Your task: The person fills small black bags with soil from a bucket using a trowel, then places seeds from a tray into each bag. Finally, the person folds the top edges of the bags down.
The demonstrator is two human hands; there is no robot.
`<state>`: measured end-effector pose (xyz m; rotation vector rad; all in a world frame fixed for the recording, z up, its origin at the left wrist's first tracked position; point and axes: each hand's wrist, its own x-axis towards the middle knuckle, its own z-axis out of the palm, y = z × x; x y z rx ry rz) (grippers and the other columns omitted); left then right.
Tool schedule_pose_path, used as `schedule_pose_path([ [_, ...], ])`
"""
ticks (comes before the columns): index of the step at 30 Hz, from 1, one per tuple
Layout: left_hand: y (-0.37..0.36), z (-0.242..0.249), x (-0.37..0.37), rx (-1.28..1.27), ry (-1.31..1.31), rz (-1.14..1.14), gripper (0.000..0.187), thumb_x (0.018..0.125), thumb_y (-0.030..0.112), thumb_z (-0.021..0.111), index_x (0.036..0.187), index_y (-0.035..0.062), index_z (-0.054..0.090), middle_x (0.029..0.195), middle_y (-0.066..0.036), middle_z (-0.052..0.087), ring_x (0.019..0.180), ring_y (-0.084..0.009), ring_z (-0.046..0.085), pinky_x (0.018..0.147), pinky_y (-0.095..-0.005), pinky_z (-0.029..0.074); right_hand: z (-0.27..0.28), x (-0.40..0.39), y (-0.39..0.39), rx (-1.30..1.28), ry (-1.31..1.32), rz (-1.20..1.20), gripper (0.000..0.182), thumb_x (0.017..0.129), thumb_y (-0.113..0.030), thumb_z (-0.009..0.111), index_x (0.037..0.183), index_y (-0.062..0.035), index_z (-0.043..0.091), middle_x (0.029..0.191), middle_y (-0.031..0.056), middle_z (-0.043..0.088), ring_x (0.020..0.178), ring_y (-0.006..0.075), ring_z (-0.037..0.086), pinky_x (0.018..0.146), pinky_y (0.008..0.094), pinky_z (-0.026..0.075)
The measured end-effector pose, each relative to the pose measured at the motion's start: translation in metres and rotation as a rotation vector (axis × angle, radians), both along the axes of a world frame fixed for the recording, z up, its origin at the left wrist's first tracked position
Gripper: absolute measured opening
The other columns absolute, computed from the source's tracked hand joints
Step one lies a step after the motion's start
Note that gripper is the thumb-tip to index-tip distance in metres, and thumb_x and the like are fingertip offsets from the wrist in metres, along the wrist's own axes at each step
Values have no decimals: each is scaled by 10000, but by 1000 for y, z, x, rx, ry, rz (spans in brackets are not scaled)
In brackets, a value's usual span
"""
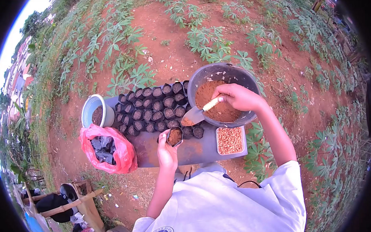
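My left hand (167, 154) is wrapped round a small black seedling bag (175, 136) with reddish-brown soil inside. In my right hand (238, 97) is a hand trowel (195, 115), gripped by its pale yellow handle. Its blade points left and down, with some soil at the tip, just above and right of the held bag. Behind the trowel handle stands a big black bucket (247, 84), partly filled with loose reddish soil (223, 108). Rows of dark-soil-filled seedling bags (157, 104) stand close together on the table beyond my left hand.
On the table (148, 148), a pink plastic bag (125, 148) of folded black bags lies at left, near a pale bucket (108, 114) with dark soil. A square tub of seeds (230, 141) sits at right. Leafy plants (207, 43) grow around the table.
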<state>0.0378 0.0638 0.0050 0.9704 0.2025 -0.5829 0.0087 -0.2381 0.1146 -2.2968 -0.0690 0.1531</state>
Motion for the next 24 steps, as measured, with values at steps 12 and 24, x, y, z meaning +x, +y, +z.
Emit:
schedule_pose_path([
  [12,112,0,-6,-86,-74,66,265,991,263,363,1157,98,488,1169,-59,552,1102,-170,537,922,-396,437,53,5,189,-400,-139,226,169,837,-105,600,971,-6,625,858,139,605,864,344,587,785,432,462],
  [24,141,-5,9,-209,-74,4,300,988,318,438,1157,73,483,1131,-69,561,1064,-158,549,947,-353,420,98,-19,252,-620,-298,183,159,837,-143,628,946,-28,627,786,89,567,789,284,566,743,389,436],
])
